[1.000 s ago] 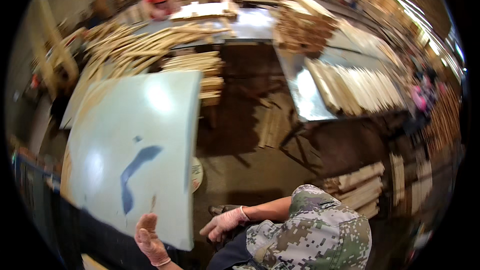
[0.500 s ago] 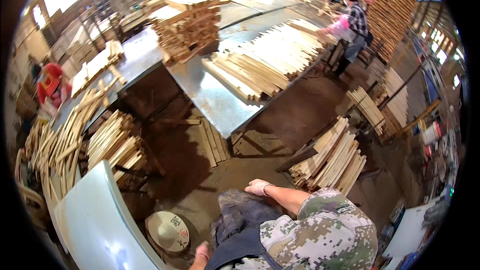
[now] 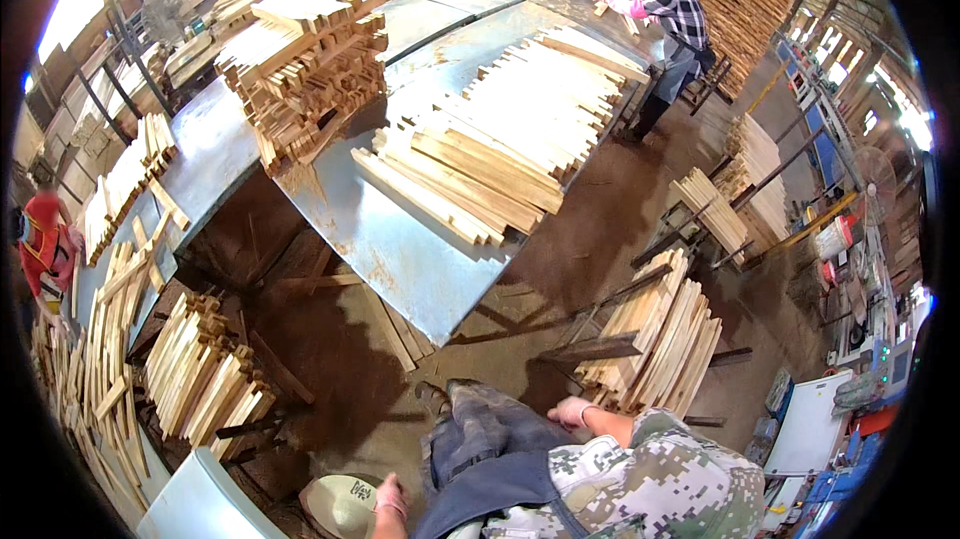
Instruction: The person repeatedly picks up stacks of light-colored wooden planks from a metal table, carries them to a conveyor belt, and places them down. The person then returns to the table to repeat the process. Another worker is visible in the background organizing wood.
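My left hand (image 3: 389, 499) low beside a round hat (image 3: 340, 505), fingers curled, grip unclear, my right hand (image 3: 572, 411) on my knee, fingers together, near the slat stack (image 3: 655, 339), metal table (image 3: 400, 249) ahead.

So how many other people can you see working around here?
2. One person in a checked shirt stands at the far end of the metal table, upper right. One person in red is at the left edge. Others may be hidden behind the wood stacks.

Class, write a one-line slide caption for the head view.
Person's right hand beside stacked wood slats, left hand near a round hat, metal table ahead.
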`<control>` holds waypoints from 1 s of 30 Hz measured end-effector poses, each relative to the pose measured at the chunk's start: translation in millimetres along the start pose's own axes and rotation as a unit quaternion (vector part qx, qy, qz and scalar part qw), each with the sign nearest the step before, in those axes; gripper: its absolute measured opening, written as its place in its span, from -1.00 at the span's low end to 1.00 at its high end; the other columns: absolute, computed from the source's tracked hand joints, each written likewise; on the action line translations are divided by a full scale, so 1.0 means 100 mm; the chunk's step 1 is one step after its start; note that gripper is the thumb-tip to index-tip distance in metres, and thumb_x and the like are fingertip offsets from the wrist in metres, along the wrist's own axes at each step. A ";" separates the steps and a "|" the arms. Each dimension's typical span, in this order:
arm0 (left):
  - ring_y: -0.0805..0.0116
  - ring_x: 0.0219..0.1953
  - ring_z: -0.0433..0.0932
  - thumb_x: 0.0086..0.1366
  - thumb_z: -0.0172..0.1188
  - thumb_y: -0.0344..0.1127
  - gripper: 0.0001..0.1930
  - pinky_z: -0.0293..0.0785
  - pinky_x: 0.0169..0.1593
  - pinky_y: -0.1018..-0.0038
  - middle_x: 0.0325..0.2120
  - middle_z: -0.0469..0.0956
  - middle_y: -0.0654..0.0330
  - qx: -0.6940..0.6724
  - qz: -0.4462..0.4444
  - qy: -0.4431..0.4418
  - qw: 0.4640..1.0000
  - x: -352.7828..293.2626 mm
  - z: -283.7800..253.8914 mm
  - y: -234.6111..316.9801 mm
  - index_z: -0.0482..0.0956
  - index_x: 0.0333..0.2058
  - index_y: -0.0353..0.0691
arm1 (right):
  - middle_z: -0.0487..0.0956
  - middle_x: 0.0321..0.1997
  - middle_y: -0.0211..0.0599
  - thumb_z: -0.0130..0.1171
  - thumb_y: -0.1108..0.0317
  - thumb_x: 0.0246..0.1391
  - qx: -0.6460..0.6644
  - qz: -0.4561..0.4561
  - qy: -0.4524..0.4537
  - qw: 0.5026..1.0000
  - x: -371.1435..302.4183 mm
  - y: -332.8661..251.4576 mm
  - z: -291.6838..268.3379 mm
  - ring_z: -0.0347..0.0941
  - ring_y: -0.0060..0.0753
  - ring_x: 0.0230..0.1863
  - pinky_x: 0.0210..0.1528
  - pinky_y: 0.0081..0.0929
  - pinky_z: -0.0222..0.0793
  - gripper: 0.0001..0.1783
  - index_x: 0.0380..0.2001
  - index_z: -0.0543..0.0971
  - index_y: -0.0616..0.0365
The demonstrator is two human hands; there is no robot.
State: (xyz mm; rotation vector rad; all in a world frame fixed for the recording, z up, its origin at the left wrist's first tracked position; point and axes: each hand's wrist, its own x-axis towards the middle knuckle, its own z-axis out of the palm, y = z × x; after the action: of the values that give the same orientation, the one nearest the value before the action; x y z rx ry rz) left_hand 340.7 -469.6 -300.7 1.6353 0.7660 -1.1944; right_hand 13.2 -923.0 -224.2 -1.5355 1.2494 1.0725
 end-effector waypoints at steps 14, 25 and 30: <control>-0.21 0.33 0.50 0.32 0.26 0.24 -0.20 0.39 0.40 0.11 0.24 0.56 -0.29 0.510 0.471 0.065 0.717 -0.44 4.62 4.30 0.60 0.25 -0.37 | 0.38 0.55 0.08 0.36 -0.10 0.18 0.084 -0.138 0.489 0.857 0.36 -2.28 -4.24 0.34 0.20 0.49 0.50 -0.03 0.32 0.12 0.66 0.06 -0.03; -0.20 0.62 0.02 0.24 0.32 0.40 0.17 -0.16 0.65 0.03 0.57 0.08 -0.26 0.529 0.305 0.190 0.769 -0.46 7.06 4.58 0.19 0.51 -0.48 | 0.14 0.66 0.22 0.43 -0.25 0.07 -0.108 -0.207 0.348 0.908 0.99 -2.70 -5.72 0.04 0.19 0.67 0.68 0.06 -0.09 0.29 0.68 0.00 0.04; -0.08 0.54 0.23 0.14 0.48 0.15 0.09 0.23 0.55 0.23 0.48 0.28 -0.23 0.420 0.199 0.204 0.862 -0.86 7.47 4.83 0.24 0.46 -0.46 | 0.40 0.45 0.17 0.51 -0.22 0.01 -0.121 -0.207 0.359 0.902 0.82 -2.80 -5.73 0.30 0.19 0.49 0.59 0.03 0.12 0.28 0.64 0.11 0.06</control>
State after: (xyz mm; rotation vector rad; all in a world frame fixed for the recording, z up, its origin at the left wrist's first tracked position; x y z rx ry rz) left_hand 467.7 -1336.6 -128.1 2.6713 0.0795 -0.9209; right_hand 356.3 -1458.0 -126.4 -2.3892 1.1779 0.3810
